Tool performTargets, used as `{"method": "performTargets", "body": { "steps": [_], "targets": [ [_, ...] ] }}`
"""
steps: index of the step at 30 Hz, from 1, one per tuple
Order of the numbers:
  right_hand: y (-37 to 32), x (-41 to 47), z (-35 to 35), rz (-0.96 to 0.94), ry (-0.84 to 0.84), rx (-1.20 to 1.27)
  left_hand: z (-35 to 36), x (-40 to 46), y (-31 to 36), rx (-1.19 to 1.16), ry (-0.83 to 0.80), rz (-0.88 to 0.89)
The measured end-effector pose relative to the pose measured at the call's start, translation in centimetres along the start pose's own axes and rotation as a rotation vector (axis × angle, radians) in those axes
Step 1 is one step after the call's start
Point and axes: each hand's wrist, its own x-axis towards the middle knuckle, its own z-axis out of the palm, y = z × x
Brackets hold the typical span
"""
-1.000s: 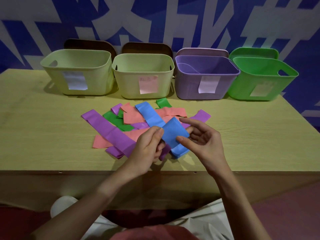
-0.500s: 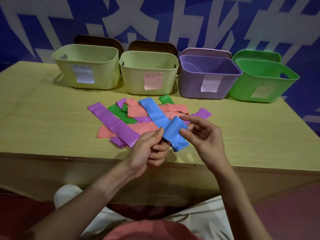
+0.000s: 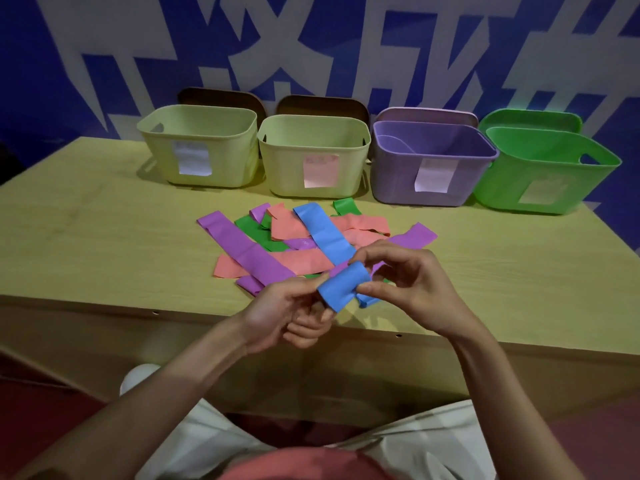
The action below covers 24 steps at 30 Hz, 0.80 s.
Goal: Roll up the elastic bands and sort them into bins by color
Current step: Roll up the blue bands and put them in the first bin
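Both hands, left hand [image 3: 277,311] and right hand [image 3: 412,289], pinch a half-rolled blue band [image 3: 341,284] with curled fingers just above the tabletop [image 3: 104,244] edge, the four bins [image 3: 311,157] at twelve o'clock beyond the band pile [image 3: 277,240].

Four bins are sitting in a row along the far side of the surface [image 3: 104,244]: the leftmost bin [image 3: 199,150], the second bin [image 3: 313,155], the third bin [image 3: 429,164] and the rightmost bin [image 3: 543,171]. A lid is standing behind each. Nearer, a pile of bands [image 3: 298,237] is lying mid-surface. Two hands are hovering at its near edge, left hand [image 3: 277,313] left of right hand [image 3: 415,292].
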Motion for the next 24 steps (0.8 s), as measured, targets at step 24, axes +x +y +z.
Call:
{"method": "performTargets", "body": {
  "steps": [24],
  "targets": [
    [2.0, 14.7, 2.6, 0.010, -0.400, -0.136, -12.4, -1.6, 9.0, -0.030, 0.048, -0.125]
  ]
}}
